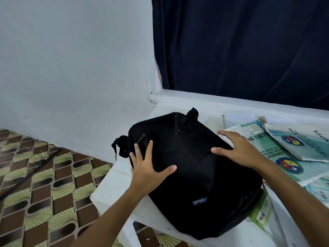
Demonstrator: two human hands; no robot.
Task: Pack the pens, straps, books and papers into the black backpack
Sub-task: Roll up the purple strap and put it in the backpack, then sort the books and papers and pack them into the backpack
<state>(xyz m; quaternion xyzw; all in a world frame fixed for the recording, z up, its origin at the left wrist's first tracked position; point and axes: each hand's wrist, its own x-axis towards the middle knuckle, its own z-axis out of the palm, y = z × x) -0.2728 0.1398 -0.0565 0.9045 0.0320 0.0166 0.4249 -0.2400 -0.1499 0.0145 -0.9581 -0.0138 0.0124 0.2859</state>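
Head view: a white painted table (114,191) fills the lower middle, its corner just below the left hand (147,168). Left of that hand lies a floor of brown and green patterned tiles (35,175), crossed by a thin dark rod-like line too blurred to identify. Above both hands rise a pale grey-white wall (71,59) and a dark navy curtain (240,47) that hangs down to a white sill (213,99).

Under both hands lies the black fabric backpack (192,175), flat on the table, with a small blue logo patch near the wrists and a top loop on the far side. A black strap end (120,146) hangs off the table edge just left of the left hand. No opening shows, so its contents cannot be told.

The left hand rests on the backpack's left side, fingers straight and spread. The right hand (236,150) lies flat on the backpack's right edge, fingers extended, its fingertips reaching toward the pale teal printed booklets (288,148). These lie overlapping on the table right of that hand, at least 2 bearing round coloured emblems; their lettering is only partly legible and they are cut off at the frame edge. A green and white printed sheet (261,214) sticks out from under the backpack below the right forearm.
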